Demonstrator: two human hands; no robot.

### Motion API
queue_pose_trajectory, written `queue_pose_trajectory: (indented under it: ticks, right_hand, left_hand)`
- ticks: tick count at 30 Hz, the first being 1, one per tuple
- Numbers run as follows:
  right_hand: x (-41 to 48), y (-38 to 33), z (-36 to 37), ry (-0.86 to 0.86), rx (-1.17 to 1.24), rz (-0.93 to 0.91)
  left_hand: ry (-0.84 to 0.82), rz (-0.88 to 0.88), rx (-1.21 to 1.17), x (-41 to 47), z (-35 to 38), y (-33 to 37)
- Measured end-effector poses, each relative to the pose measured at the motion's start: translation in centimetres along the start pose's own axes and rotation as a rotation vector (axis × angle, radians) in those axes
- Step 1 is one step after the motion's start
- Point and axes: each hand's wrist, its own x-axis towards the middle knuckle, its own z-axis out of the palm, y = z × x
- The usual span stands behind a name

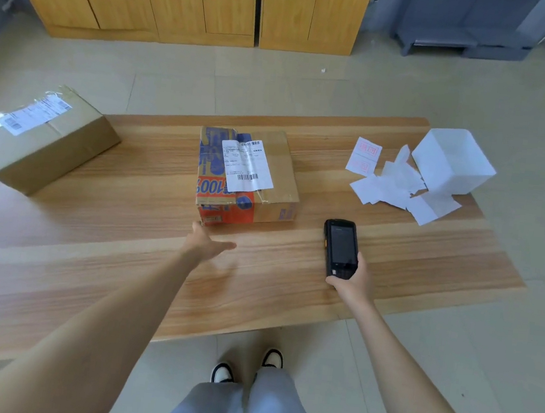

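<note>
Reaching left hand (208,245) sits at the near corner of the printed box (247,176), mid table (124,258); fingers straight and loosely spread, contact with the box unclear. Right hand (352,282) grips the scanner (341,247) just right of the box, fingers wrapped behind it and mostly hidden. Scanner screen dark, unreadable. Shipping label (246,166) text too blurred to read. Plain box (43,138) far left is clipped by the frame edge.

You can't read the box (281,160) label (247,165); your right grip (354,282) hides the lower end of the scanner (341,244).
</note>
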Motion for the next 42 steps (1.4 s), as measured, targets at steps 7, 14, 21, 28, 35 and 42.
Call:
queue_pose_trajectory:
  ticks: [7,14,21,28,35,42]
  right_hand:
    - [2.2,-0.1,0.4,-0.036,-0.112,0.070]
    - [4.9,-1.0,0.1,-0.076,-0.268,0.141]
    - [4.3,-2.5,0.2,-0.225,0.173,0.200]
    - [1.9,-8.3,-0.6,-0.462,0.685,0.134]
    - [-1.3,-14.7,-0.5,-0.721,0.920,0.085]
    - [-2.5,-15.6,2.1,-0.746,0.805,0.152]
  left_hand:
    - [0.024,-0.034,0.061,-0.8,1.0,-0.5]
    - [0.054,-0.092,-0.004,-1.6,2.2,-1.8]
    - [0.096,-0.132,-0.017,-1.8,0.8,-2.0]
    - [0.187,-0.080,-0.025,-1.9,-2.1,0.5]
    - [0.228,-0.025,0.016,-1.6,-3.4,2.7]
    - [0.199,0.010,0.044,-0.9,-3.1,2.5]
